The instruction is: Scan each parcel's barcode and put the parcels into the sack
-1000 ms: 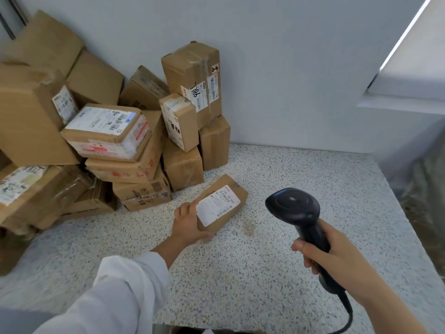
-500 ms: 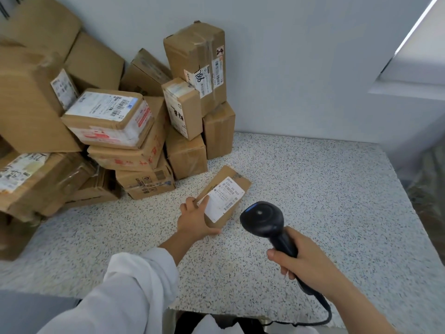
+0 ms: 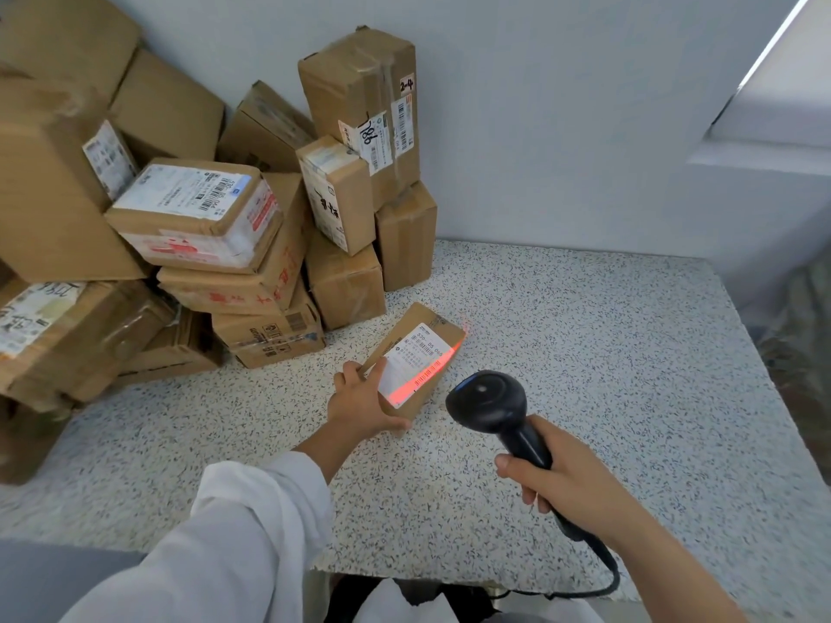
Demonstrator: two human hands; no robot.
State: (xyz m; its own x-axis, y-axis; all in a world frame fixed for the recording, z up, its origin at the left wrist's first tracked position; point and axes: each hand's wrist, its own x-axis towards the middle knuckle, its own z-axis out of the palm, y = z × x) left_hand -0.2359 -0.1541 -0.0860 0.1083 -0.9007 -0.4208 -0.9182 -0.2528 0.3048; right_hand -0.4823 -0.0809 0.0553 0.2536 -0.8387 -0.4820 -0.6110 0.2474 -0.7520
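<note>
Parcel [image 3: 416, 359]: small flat carton, label up, on the speckled grey-white counter [image 3: 607, 353], just right of the carton pile [image 3: 202, 227] stacked against the pale wall [image 3: 562, 128]. Left hand [image 3: 359, 400] grips its near end. Right hand [image 3: 562, 483] wraps the black scanner [image 3: 488, 400] handle; red beam [image 3: 427, 375] crosses the label. Hands apart.

The parcel [image 3: 422, 320] at centre frame is made of brown cardboard; its white label [image 3: 411, 368], printed in black, is crossed by a red band of light. The scanner [image 3: 488, 400] is finished in black. The table [image 3: 607, 375] is speckled white and dark. Red print is borne by a brown box [image 3: 252, 294] at middle left.
</note>
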